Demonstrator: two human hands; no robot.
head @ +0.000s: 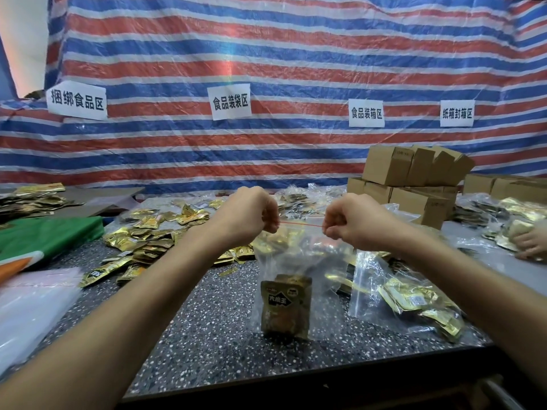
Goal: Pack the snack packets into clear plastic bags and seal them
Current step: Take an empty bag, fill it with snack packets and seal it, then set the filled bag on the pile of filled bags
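A clear plastic zip bag [299, 261] hangs upright over the speckled table [207, 327], with a red seal line along its top. My left hand [251, 211] pinches the top left corner and my right hand [352, 220] pinches the top right corner. Gold and brown snack packets [285, 309] sit at the bag's bottom, which touches the table. Loose gold snack packets [154, 238] lie scattered behind and to the left of the bag.
A filled clear bag [408, 300] lies on the table to the right. Flat clear bags [32, 309] are stacked at left beside a green sheet [50, 235]. Cardboard boxes [414, 179] stand at the back right. Another person's hand [529, 244] is at the right edge.
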